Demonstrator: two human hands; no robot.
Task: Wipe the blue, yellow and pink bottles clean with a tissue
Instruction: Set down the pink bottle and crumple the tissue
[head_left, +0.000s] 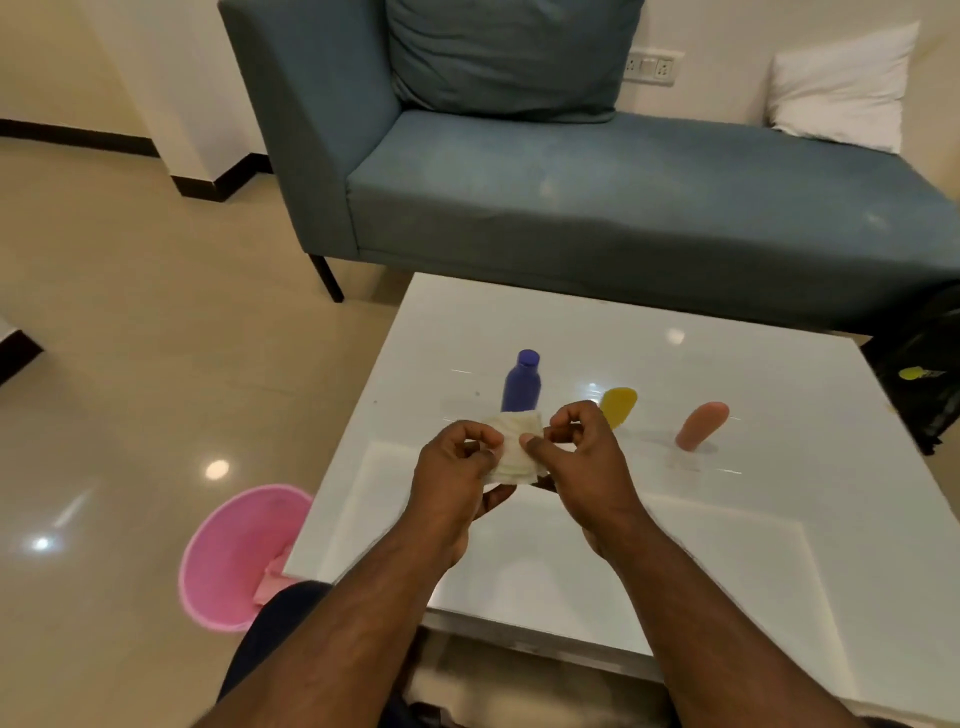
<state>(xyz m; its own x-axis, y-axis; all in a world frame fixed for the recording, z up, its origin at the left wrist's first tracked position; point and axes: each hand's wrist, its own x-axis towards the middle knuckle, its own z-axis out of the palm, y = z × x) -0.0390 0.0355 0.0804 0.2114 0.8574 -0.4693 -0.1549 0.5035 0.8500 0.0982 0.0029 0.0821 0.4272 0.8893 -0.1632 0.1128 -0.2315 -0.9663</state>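
Three bottles stand in a row on the white table (727, 545): a blue bottle (521, 382) at the left, a yellow bottle (619, 404) in the middle, partly hidden behind my right hand, and a pink bottle (701, 425) at the right. Above the table, in front of the blue bottle, I hold a folded white tissue (515, 450) between both hands. My left hand (457, 478) pinches its left edge and my right hand (582, 457) pinches its right edge with thumb and fingers. Neither hand touches a bottle.
A pink waste bin (234, 556) stands on the tiled floor at the table's left edge. A blue-grey sofa (571, 197) with a cushion and a white pillow (841, 88) runs behind the table. A dark bag (924, 374) sits on the floor at the right.
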